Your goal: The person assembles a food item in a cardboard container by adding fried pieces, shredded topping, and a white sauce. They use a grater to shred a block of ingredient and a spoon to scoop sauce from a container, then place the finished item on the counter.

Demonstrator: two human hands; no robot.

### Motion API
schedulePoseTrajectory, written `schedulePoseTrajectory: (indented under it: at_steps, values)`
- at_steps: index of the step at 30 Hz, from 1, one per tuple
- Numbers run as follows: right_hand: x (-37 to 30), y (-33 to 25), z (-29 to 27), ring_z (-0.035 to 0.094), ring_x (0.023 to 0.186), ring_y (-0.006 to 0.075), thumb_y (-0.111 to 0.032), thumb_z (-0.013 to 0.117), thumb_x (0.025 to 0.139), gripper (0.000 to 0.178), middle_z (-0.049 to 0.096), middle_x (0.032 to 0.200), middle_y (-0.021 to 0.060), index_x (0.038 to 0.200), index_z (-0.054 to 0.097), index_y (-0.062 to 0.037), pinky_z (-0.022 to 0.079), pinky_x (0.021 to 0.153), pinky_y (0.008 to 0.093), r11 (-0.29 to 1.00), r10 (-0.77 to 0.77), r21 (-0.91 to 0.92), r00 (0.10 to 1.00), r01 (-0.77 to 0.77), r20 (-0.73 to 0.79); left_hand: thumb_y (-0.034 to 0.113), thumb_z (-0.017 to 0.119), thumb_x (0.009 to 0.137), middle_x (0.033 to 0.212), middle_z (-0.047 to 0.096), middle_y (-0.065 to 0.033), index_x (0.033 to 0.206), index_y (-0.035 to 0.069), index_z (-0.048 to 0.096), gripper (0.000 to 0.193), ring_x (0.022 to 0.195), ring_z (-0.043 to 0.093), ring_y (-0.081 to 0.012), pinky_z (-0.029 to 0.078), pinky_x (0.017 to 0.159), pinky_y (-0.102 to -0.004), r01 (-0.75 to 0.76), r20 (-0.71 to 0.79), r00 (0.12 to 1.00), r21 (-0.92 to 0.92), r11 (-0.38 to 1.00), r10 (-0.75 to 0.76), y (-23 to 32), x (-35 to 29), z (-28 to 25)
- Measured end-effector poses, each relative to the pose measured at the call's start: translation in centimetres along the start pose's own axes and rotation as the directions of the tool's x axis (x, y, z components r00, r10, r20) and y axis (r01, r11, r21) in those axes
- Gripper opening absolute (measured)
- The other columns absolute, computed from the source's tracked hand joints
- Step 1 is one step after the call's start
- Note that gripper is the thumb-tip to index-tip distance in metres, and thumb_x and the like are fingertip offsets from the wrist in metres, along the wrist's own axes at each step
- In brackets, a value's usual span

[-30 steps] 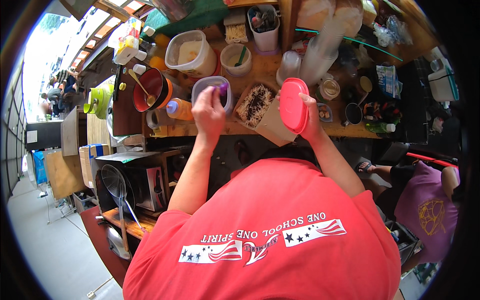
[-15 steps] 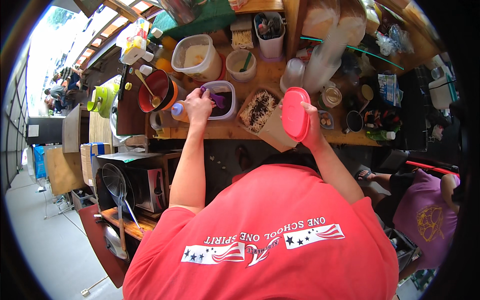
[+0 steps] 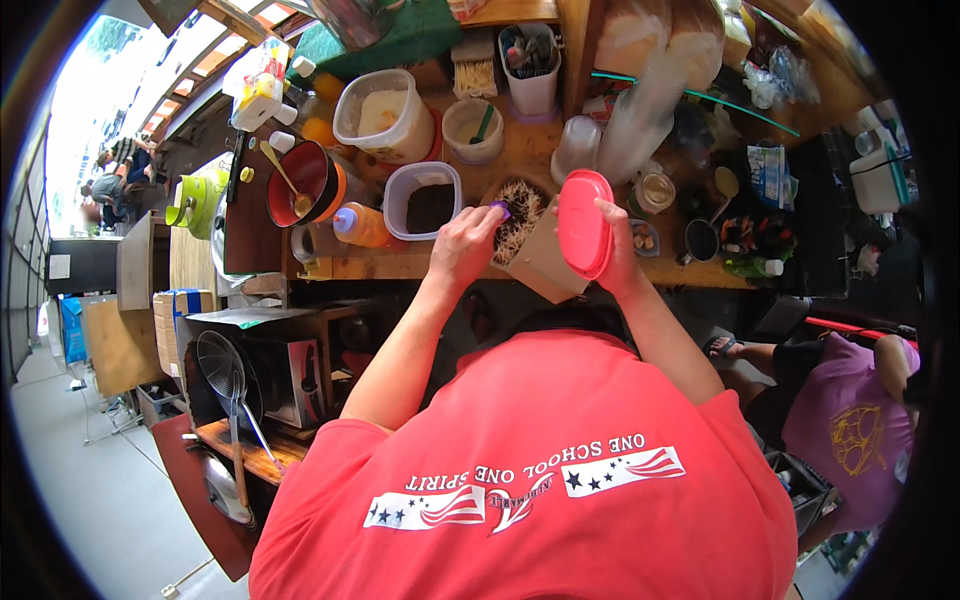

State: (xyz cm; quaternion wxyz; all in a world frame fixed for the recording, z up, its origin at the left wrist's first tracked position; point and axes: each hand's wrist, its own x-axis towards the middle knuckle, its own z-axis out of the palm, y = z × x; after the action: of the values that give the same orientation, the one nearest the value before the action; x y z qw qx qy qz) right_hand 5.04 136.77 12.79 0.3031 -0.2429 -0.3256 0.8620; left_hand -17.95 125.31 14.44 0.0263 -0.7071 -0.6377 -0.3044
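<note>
Purple and probably plastic, the small scoop (image 3: pixel 502 210) is pinched in the left hand (image 3: pixel 463 243), over the carton (image 3: pixel 548 264) of pale shreds (image 3: pixel 511 242); it seems light and stiff, best taken by its handle. The right hand (image 3: pixel 621 255) grasps at its edge the pink oval lid (image 3: pixel 583 226), which looks light and slightly bendable. Both forearms (image 3: pixel 398 352) reach forward, slanting inward.

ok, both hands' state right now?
Left hand: closed, holding the purple scoop over the box of shreds.
Right hand: closed, holding the red lid.
</note>
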Motion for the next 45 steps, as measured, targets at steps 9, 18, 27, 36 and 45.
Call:
schedulePoseTrajectory:
  at_steps: [9,18,27,36,45]
  values:
    - [3.0,1.3,2.6,0.06,0.123,0.0215,-0.044,0.06,0.095,0.066,0.06,0.135,0.0128,0.145,0.05,-0.0027,0.051,0.101,0.0356,0.978,0.016,-0.209,0.999,-0.022,-0.032,0.002,0.067,0.093,0.119,0.069,-0.0231,0.136,-0.003,0.059,0.045,0.109,0.066,-0.0392,0.054,0.094,-0.0463,0.36,-0.108,0.93,0.074,0.93,-0.351,-4.5,-3.2,-4.8]
    - [13.2,6.4,15.6,0.031,0.15,0.0454,-0.058,0.09,0.059,0.125,0.036,0.157,0.0325,0.158,0.036,-0.0047,0.021,0.124,0.0558,-0.247,0.082,-0.832,0.867,0.496,0.492,0.006,0.071,0.089,0.115,0.069,-0.0215,0.124,-0.004,0.065,0.037,0.105,0.066,-0.0378,0.055,0.093,-0.0441,0.422,-0.046,0.906,0.071,0.904,-0.42,-3.4,-11.6,-7.6]
    - [15.4,10.5,18.1,0.027,0.153,0.0439,-0.063,0.085,0.064,0.12,0.033,0.161,0.0286,0.157,0.038,-0.0057,0.016,0.125,0.0597,-0.41,0.148,-0.758,0.857,0.507,0.493,0.009,0.074,0.089,0.108,0.073,-0.0168,0.108,0.0,0.071,0.022,0.099,0.07,-0.0356,0.058,0.087,-0.0426,0.401,0.059,0.915,-0.022,0.916,-0.4,-4.5,-15.6,-9.0]
    - [22.7,5.2,7.4,0.074,0.093,0.0277,-0.031,0.07,0.094,0.045,0.071,0.106,0.0213,0.116,0.064,0.0073,0.062,0.075,0.0412,0.412,0.028,-0.739,0.818,-0.534,-0.575,0.013,0.074,0.09,0.105,0.074,-0.0134,0.105,0.003,0.072,0.018,0.094,0.071,-0.0327,0.059,0.083,-0.0423,0.338,0.188,0.928,-0.059,0.939,-0.323,-5.3,-16.1,-10.3]
    - [27.0,11.3,1.5,0.071,0.086,0.0314,-0.016,0.071,0.092,0.026,0.064,0.1,0.0126,0.108,0.062,0.0023,0.067,0.077,0.0442,0.976,0.086,-0.126,0.852,-0.175,-0.517,0.017,0.071,0.094,0.106,0.075,-0.0114,0.106,0.005,0.073,0.018,0.096,0.072,-0.0307,0.059,0.085,-0.0421,0.325,0.282,0.915,-0.088,0.942,-0.289,-3.7,-14.9,-11.4]
